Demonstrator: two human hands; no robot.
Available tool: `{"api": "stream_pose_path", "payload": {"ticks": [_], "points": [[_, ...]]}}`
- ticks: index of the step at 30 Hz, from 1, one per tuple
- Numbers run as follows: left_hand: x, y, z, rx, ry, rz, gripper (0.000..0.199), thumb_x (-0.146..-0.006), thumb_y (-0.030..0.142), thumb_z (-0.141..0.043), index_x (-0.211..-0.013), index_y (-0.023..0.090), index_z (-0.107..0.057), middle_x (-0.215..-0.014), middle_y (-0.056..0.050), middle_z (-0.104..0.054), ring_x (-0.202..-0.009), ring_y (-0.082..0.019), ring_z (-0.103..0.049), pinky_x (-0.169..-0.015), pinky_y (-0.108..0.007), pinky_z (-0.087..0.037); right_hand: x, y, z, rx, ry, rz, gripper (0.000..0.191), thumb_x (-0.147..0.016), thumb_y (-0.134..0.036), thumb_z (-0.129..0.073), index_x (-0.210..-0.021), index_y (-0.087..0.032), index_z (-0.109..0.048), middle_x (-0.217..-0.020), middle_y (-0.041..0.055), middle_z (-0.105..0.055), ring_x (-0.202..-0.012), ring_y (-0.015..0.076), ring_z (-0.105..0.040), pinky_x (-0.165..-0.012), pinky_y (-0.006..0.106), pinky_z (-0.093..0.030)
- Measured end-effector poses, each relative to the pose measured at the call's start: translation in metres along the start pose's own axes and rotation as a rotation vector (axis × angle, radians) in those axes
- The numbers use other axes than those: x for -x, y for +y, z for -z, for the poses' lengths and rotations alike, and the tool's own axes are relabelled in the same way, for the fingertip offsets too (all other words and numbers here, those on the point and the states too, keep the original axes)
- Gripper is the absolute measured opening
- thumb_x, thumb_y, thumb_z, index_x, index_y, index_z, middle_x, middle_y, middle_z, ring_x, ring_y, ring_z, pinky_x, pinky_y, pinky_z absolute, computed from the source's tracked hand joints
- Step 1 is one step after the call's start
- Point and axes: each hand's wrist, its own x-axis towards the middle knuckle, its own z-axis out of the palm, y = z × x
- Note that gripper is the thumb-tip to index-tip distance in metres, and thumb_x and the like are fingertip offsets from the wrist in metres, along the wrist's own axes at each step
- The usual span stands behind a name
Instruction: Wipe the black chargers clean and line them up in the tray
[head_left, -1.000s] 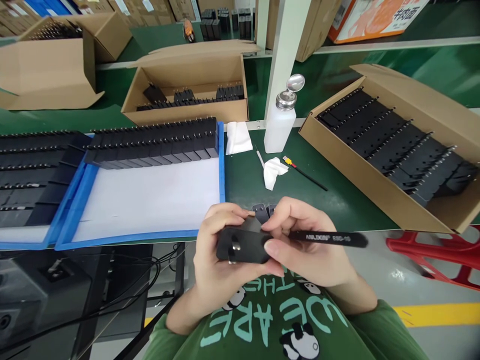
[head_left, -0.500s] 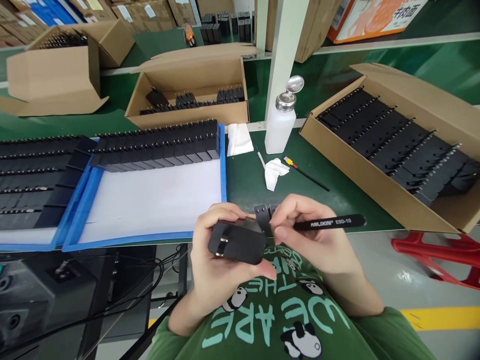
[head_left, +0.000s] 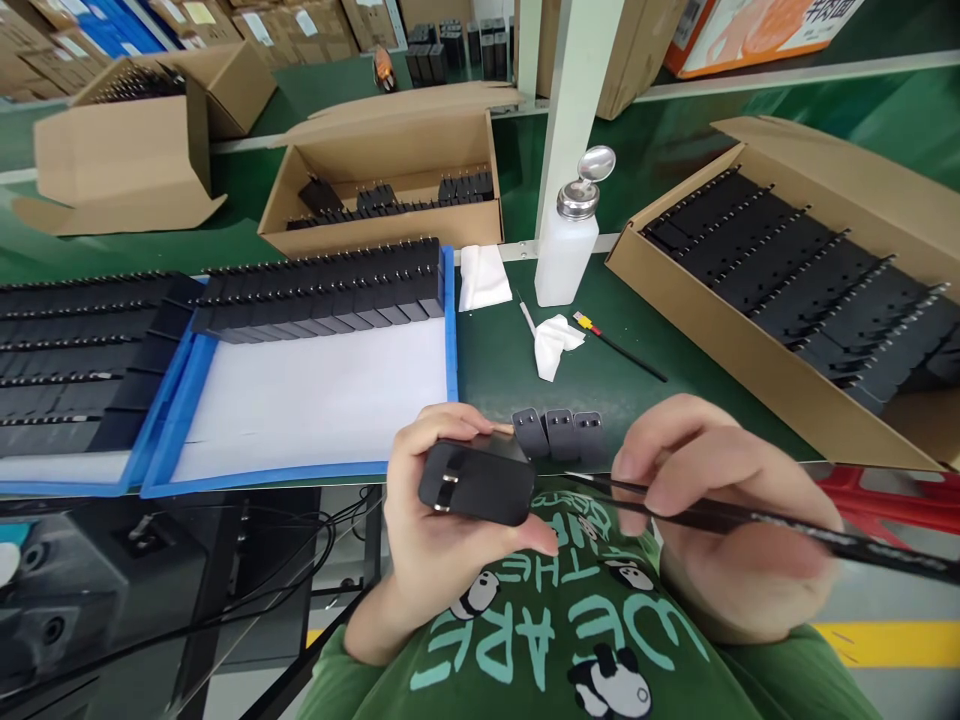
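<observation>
My left hand (head_left: 431, 525) is closed around a black power adapter (head_left: 480, 482), whose metal prongs face up at its left end. In my right hand (head_left: 720, 500) is a pair of black tweezers (head_left: 750, 520), gripped between thumb and fingers. Its tips point left, close to the adapter's right side; whether they touch it I cannot tell. Just beyond the held adapter, three more black adapters (head_left: 559, 434) stand side by side near the table's front edge.
A blue-rimmed tray (head_left: 452, 370) with rows of adapters lies left. An open carton (head_left: 697, 330) full of adapters stands right. Behind are a white pump bottle (head_left: 564, 255), a crumpled white cloth (head_left: 553, 345), a short cable (head_left: 622, 350) and another adapter carton (head_left: 390, 235).
My right hand has moved right and nearer the camera, and the tweezers now point left toward the adapter. Three standing adapters have come into fuller view. My left hand stays nearly still.
</observation>
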Motion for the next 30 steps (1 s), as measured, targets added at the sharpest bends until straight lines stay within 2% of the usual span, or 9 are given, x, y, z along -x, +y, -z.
{"api": "stream_pose_path", "payload": {"ticks": [2, 3, 5, 8, 13, 19, 24, 30], "points": [[0.0, 0.001, 0.0, -0.003, 0.003, 0.001, 0.065, -0.062, 0.044, -0.092, -0.112, 0.025, -0.055, -0.104, -0.003, -0.059, -0.095, -0.022, -0.068, -0.081, -0.042, -0.064, -0.001, -0.003, -0.003, -0.141, -0.053, 0.019, 0.007, -0.09, -0.027, -0.068, -0.095, -0.024, -0.065, -0.09, 0.0057, -0.068, -0.068, 0.0155, -0.068, -0.051, 0.026, -0.059], [0.0, 0.001, -0.001, -0.003, 0.002, 0.002, 0.064, -0.063, 0.045, -0.091, -0.112, 0.025, -0.055, -0.103, -0.003, -0.059, -0.095, -0.022, -0.068, -0.081, -0.042, -0.064, -0.001, -0.004, -0.005, -0.194, -0.061, 0.031, 0.016, -0.086, -0.016, -0.071, -0.099, -0.023, -0.065, -0.094, 0.0058, -0.069, -0.07, 0.0149, -0.07, -0.054, 0.025, -0.061], [-0.001, 0.001, -0.001, -0.004, -0.001, -0.001, 0.062, -0.065, 0.045, -0.09, -0.112, 0.025, -0.055, -0.103, -0.003, -0.059, -0.094, -0.021, -0.068, -0.082, -0.041, -0.063, 0.001, -0.005, -0.01, -0.248, -0.044, 0.079, 0.028, -0.082, -0.005, -0.072, -0.104, -0.021, -0.066, -0.095, 0.0053, -0.071, -0.077, 0.0163, -0.073, -0.065, 0.027, -0.066], [-0.001, -0.001, 0.0, -0.003, 0.0, -0.013, 0.064, -0.063, 0.045, -0.091, -0.112, 0.024, -0.055, -0.103, -0.003, -0.059, -0.094, -0.021, -0.067, -0.081, -0.041, -0.063, 0.01, -0.008, -0.02, -0.231, -0.006, 0.077, 0.033, -0.085, -0.005, -0.07, -0.111, -0.025, -0.068, -0.093, 0.0035, -0.072, -0.091, 0.0227, -0.076, -0.078, 0.036, -0.068], [-0.001, -0.002, 0.0, -0.019, 0.004, -0.001, 0.064, -0.063, 0.046, -0.091, -0.112, 0.025, -0.055, -0.104, -0.003, -0.059, -0.094, -0.022, -0.068, -0.08, -0.041, -0.063, 0.021, -0.018, -0.032, -0.058, 0.118, 0.005, 0.033, -0.092, -0.011, -0.064, -0.111, -0.037, -0.07, -0.093, -0.0017, -0.076, -0.096, 0.0216, -0.077, -0.074, 0.028, -0.068], [-0.001, -0.002, 0.002, -0.026, -0.006, -0.03, 0.063, -0.065, 0.042, -0.091, -0.114, 0.025, -0.055, -0.105, -0.003, -0.059, -0.094, -0.023, -0.069, -0.082, -0.043, -0.062, 0.015, -0.025, -0.031, -0.043, 0.058, -0.032, 0.043, -0.085, -0.005, -0.069, -0.111, -0.04, -0.071, -0.11, -0.004, -0.077, -0.094, 0.0202, -0.077, -0.073, 0.025, -0.068], [0.0, -0.006, 0.007, -0.042, -0.024, -0.077, 0.064, -0.065, 0.04, -0.091, -0.115, 0.023, -0.055, -0.104, -0.004, -0.06, -0.094, -0.024, -0.069, -0.08, -0.044, -0.062, 0.011, -0.028, -0.035, -0.061, 0.108, -0.059, 0.042, -0.081, -0.004, -0.072, -0.105, -0.039, -0.074, -0.107, -0.0051, -0.077, -0.091, 0.0208, -0.078, -0.07, 0.025, -0.068], [0.001, -0.009, 0.009, -0.045, -0.03, -0.1, 0.067, -0.063, 0.038, -0.093, -0.116, 0.021, -0.055, -0.105, -0.005, -0.059, -0.094, -0.025, -0.07, -0.08, -0.044, -0.062, 0.006, -0.029, -0.034, -0.058, 0.106, -0.049, 0.035, -0.078, -0.006, -0.077, -0.097, -0.036, -0.074, -0.091, -0.0071, -0.078, -0.085, 0.0214, -0.078, -0.071, 0.024, -0.068]]}}
